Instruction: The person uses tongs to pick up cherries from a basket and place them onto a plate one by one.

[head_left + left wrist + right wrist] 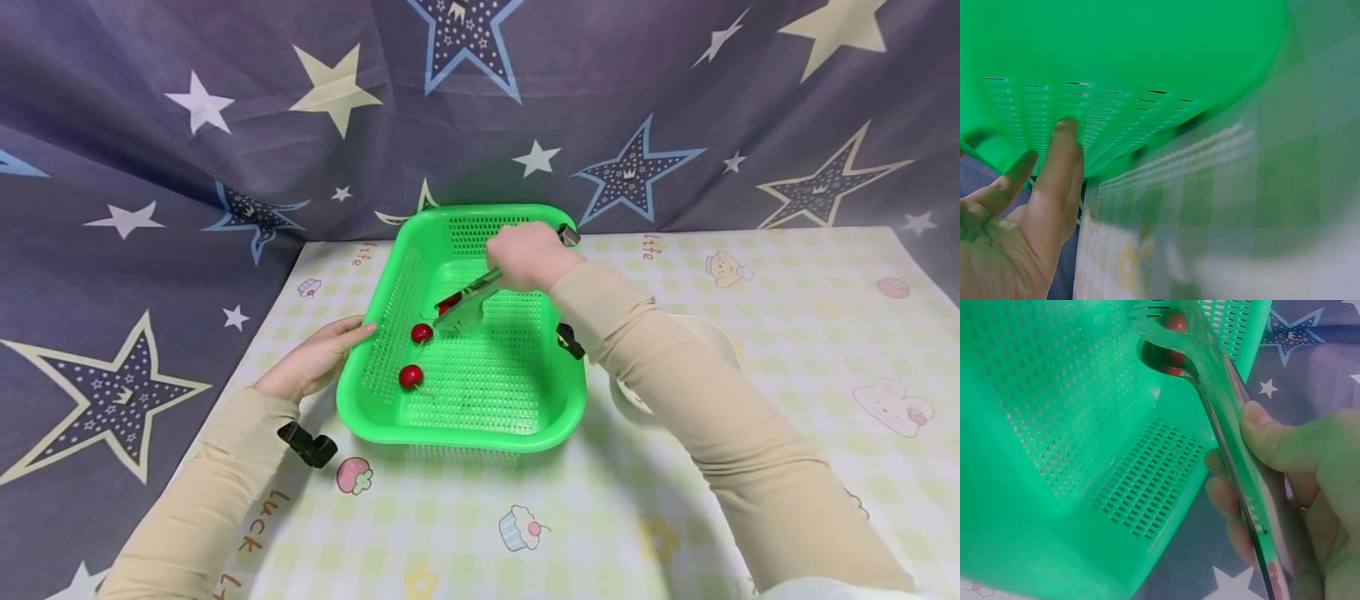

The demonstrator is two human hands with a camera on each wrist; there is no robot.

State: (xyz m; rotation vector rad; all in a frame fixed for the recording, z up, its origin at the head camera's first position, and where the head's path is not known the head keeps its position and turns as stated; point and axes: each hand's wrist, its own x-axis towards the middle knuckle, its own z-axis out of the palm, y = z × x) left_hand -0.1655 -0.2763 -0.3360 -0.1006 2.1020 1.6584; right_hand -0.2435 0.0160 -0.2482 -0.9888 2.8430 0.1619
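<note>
Two cherries [411,377] in a basket [461,442] near the table's [420,517] far edge. Right hand [528,254]: fingers curled round tongs [468,312] (third cherry [449,303] between the tips). Left hand [318,354]: outstretched fingers touching the basket.

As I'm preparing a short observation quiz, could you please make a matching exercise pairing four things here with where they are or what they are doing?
Column 1
1. Left hand
2. Loose cherries
3. Dish
4. Right hand

Column 2
A. On the table, to the right of the basket
B. Gripping the tongs
C. At the basket's left side
D. Lying on the basket's floor

Right pairs: 1-C, 2-D, 3-A, 4-B
</note>
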